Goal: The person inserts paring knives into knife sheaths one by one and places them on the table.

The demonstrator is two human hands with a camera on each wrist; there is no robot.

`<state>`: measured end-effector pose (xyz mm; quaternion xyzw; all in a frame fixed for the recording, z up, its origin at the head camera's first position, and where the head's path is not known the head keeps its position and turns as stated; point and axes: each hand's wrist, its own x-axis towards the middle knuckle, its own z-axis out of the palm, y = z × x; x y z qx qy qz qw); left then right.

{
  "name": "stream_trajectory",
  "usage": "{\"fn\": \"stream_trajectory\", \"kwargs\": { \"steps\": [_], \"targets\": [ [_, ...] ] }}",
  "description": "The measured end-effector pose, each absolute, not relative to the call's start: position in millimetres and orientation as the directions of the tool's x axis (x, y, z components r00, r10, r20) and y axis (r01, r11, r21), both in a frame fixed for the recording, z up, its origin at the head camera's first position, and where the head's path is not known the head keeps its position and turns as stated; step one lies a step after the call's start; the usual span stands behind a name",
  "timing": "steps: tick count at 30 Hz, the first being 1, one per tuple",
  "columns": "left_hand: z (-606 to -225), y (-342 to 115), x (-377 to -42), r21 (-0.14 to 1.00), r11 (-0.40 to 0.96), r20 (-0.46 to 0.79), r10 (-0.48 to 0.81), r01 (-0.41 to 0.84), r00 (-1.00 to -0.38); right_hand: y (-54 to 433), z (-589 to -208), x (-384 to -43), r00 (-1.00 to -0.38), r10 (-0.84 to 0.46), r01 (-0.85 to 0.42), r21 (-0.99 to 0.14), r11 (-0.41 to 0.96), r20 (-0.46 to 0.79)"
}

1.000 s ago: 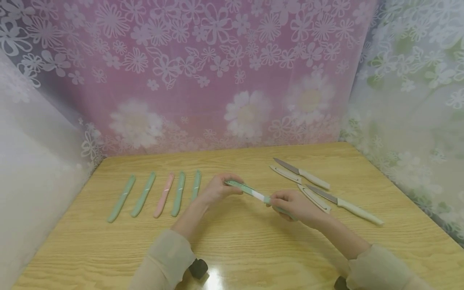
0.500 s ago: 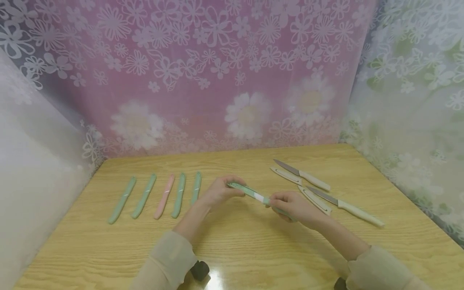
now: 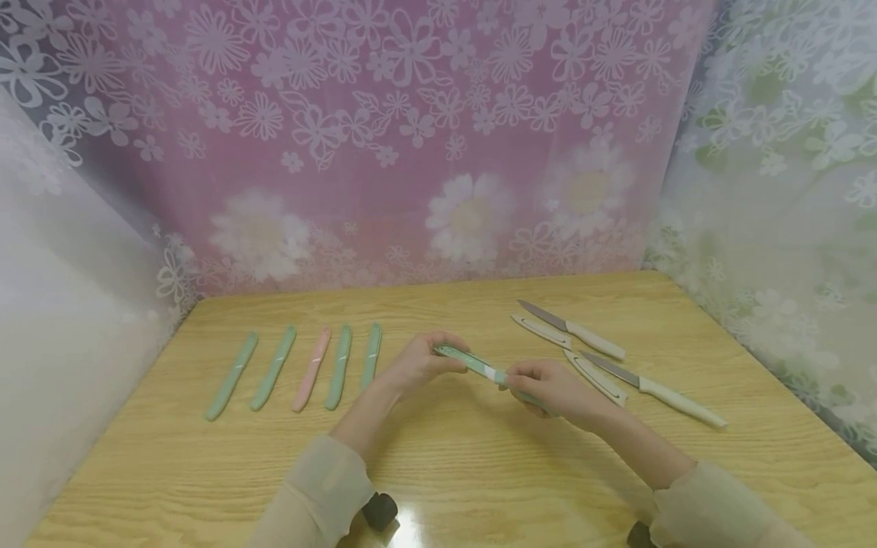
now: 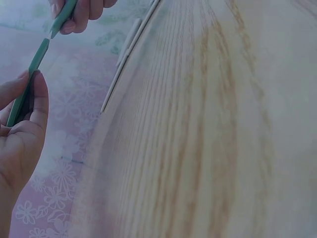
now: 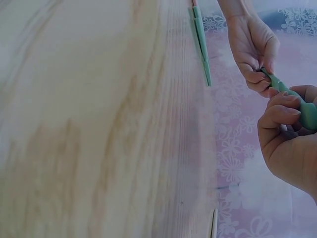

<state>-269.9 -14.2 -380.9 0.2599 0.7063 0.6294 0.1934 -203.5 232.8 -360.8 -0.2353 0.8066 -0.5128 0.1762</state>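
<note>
Above the table, my left hand (image 3: 419, 365) pinches a green knife sheath (image 3: 460, 356) by its far part, thumb on one side and fingers on the other. My right hand (image 3: 558, 390) grips the handle of a green knife (image 3: 503, 378), its blade mostly inside the sheath. A short bright strip of blade shows between sheath and handle. In the left wrist view the sheath (image 4: 30, 74) and handle (image 4: 63, 19) are in line with a small gap. The right wrist view shows my fingers curled round the handle (image 5: 308, 114).
To the left lie several sheathed knives in a row, green ones (image 3: 233, 377) and a pink one (image 3: 311, 371). On the right, two cream-handled knives (image 3: 592, 339) (image 3: 678, 401) lie bare beside cream sheaths (image 3: 541, 331) (image 3: 594, 378). Floral cloth (image 3: 384, 190) stands behind the wooden table (image 3: 479, 479).
The bright strip of blade between the green sheath and handle has become shorter. My left hand and the sheath have shifted slightly right, toward my right hand, which has barely moved.
</note>
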Motion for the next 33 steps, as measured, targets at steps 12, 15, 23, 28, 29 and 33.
{"fn": "stream_trajectory", "kwargs": {
  "steps": [12, 15, 23, 28, 29, 33],
  "targets": [
    [-381.8, -10.2, -268.8, 0.990, 0.049, 0.068, 0.645, 0.130, -0.761, 230.8, -361.6, -206.8, -0.827, -0.559, -0.208, -0.891, 0.403, -0.059],
    [-380.3, -11.7, -270.0, 0.986, 0.070, 0.068, 0.652, 0.149, -0.756, 230.0, -362.6, -208.1, -0.830, -0.554, -0.219, -0.875, 0.432, -0.066],
    [-381.7, -17.2, -275.0, 0.968, 0.182, 0.022, 0.629, 0.175, -0.777, 224.2, -363.2, -207.2, -0.825, -0.543, -0.173, -0.846, 0.505, -0.155],
    [-384.0, -14.9, -273.2, 0.971, 0.218, -0.031, 0.511, 0.094, -0.859, 215.0, -365.0, -207.6, -0.819, -0.542, -0.145, -0.847, 0.512, -0.188],
    [-383.6, -13.4, -271.9, 0.966, 0.243, -0.041, 0.471, 0.085, -0.881, 212.3, -365.7, -208.6, -0.821, -0.540, -0.148, -0.846, 0.512, -0.184],
    [-379.0, -6.0, -264.8, 0.915, 0.396, -0.068, 0.327, 0.072, -0.943, 199.0, -369.5, -214.6, -0.829, -0.538, -0.172, -0.845, 0.506, -0.154]
  ]
}}
